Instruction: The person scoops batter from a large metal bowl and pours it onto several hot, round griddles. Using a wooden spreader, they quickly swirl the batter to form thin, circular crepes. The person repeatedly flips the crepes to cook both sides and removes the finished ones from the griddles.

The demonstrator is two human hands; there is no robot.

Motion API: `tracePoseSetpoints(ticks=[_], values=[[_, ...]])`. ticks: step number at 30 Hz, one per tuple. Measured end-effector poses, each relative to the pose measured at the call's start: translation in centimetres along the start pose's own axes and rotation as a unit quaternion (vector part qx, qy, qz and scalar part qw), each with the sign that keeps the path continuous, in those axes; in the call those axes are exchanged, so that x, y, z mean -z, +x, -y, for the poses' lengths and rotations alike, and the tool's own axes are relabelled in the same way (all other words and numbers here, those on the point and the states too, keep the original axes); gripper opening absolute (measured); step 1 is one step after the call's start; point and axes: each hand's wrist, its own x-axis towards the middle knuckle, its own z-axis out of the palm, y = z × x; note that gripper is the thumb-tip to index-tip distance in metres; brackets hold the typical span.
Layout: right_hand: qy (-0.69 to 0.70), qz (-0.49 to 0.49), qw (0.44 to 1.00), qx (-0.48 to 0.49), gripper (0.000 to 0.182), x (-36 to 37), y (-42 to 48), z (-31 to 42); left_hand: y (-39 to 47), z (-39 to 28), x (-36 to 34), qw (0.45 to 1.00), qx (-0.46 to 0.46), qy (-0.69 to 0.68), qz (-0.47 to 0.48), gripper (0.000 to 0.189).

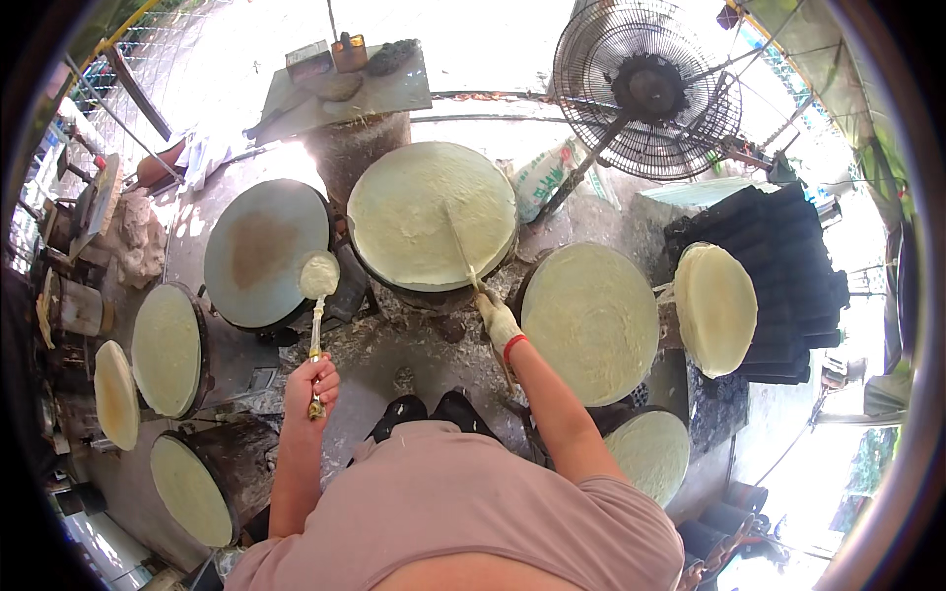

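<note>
My left hand (312,388) grips the handle of a ladle (319,275), whose round bowl is coated or filled with pale batter. The bowl hangs over the right edge of a grey round griddle (251,258) marked by a brown patch. In a white work glove with a red cuff, my right hand (497,323) holds a long thin spatula (460,240). Its blade lies over the pale crepe (414,214) on the middle griddle; whether it has slid beneath the edge I cannot tell. Right of that hand, another batter-covered griddle (591,325) stands close.
Stacked crepes (715,310) sit at the right beside dark corrugated sheets (776,251). More crepe-covered griddles (168,351) stand at the left, near another crepe stack (116,395). A large black fan (649,85) stands ahead at right, beside a printed sack (545,177). A board (399,92) bears small containers.
</note>
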Motion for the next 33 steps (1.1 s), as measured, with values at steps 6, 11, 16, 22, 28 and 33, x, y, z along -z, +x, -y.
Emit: tracePoseSetpoints(ticks=[6, 11, 16, 22, 28, 33], values=[[-0.471, -0.057, 0.879, 0.05, 0.043, -0.6, -3.7, 5.3, 0.0, -0.4, 0.6, 1.0, -0.008, -0.013, -0.001, 0.007], [-0.614, -0.089, 0.779, 0.091, 0.047, 0.6, -2.5, 4.8, 0.2, -0.7, 1.3, 1.0, -0.008, -0.02, 0.004, 0.009], [-0.569, -0.114, 0.813, 0.052, 0.047, 1.1, -0.8, 7.5, 0.0, -1.2, 1.4, 1.0, -0.002, -0.021, 0.015, 0.01], [-0.471, -0.052, 0.88, 0.046, 0.038, -3.3, -3.7, 5.2, 0.0, -1.5, 1.3, 1.0, -0.002, -0.02, 0.01, 0.01], [-0.561, 0.035, 0.823, 0.079, 0.05, -4.9, -4.3, 4.8, 0.9, -1.9, 1.9, 0.999, 0.005, -0.012, 0.03, 0.01], [-0.672, -0.056, 0.732, 0.098, 0.051, -2.9, -1.6, 7.0, 0.7, -2.2, 1.2, 0.999, 0.009, -0.014, 0.036, 0.011]])
